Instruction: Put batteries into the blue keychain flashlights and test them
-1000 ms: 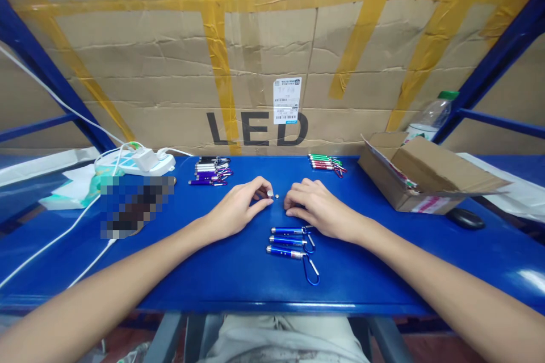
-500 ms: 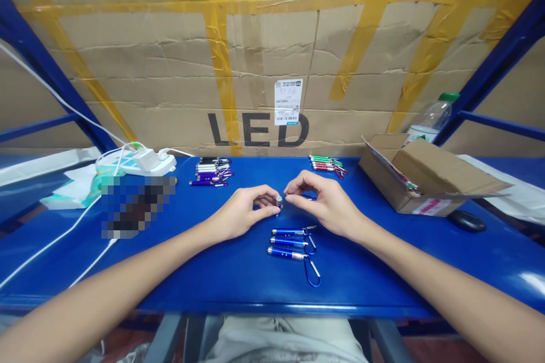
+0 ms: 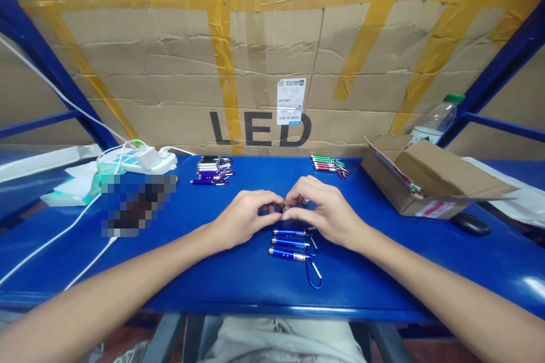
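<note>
In front of me, my left hand (image 3: 249, 214) and my right hand (image 3: 321, 212) meet at their fingertips. Between them they pinch a small keychain flashlight (image 3: 286, 208), of which only a bit of silvery metal shows; the fingers hide most of it. A shiny bit of metal also shows under my right hand's curled fingers. Just below the hands, several blue keychain flashlights (image 3: 289, 243) lie side by side, with carabiner clips at their right ends. The lowest one's blue clip (image 3: 314, 273) hangs toward the table's front edge.
Black, silver and purple flashlights (image 3: 212, 170) lie at back left; green and red ones (image 3: 327, 164) at back right. An open cardboard box (image 3: 434, 181), a black mouse (image 3: 470, 224) and a bottle (image 3: 438, 119) are right. A power strip (image 3: 164, 163), cables and tissues (image 3: 70, 193) are left.
My hands have come together: the left fingertips moved right to meet the right ones. The silvery end that stood up from my left fingers is now mostly covered. The view shifted slightly.
</note>
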Available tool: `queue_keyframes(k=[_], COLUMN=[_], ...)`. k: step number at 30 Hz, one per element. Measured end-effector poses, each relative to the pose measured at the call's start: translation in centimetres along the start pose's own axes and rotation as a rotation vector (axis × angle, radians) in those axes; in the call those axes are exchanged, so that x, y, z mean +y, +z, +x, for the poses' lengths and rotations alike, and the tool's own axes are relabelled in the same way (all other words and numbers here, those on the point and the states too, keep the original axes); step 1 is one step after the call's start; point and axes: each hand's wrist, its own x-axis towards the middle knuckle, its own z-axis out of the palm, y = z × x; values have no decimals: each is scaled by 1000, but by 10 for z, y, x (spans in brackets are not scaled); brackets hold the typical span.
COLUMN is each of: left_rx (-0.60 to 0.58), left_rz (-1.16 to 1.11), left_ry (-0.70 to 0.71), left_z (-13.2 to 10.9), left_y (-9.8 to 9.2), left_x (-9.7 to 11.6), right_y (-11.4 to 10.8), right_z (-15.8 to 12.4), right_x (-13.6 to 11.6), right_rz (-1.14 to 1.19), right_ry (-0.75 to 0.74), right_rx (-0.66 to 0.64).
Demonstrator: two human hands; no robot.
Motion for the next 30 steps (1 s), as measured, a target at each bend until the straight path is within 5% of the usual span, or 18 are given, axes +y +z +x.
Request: queue_keyframes(k=[20,30], left_rx=[30,37], left_rz=[162,188], left_ry=[131,157], left_z=[-1,-1], left_y=[-5,-5], left_x=[-6,-9], right_y=[-8,-8], right_z=[0,0], right_x=[0,-4], right_rz=[-162,-191], right_ry=[-139,-84], right_rx=[-18,40])
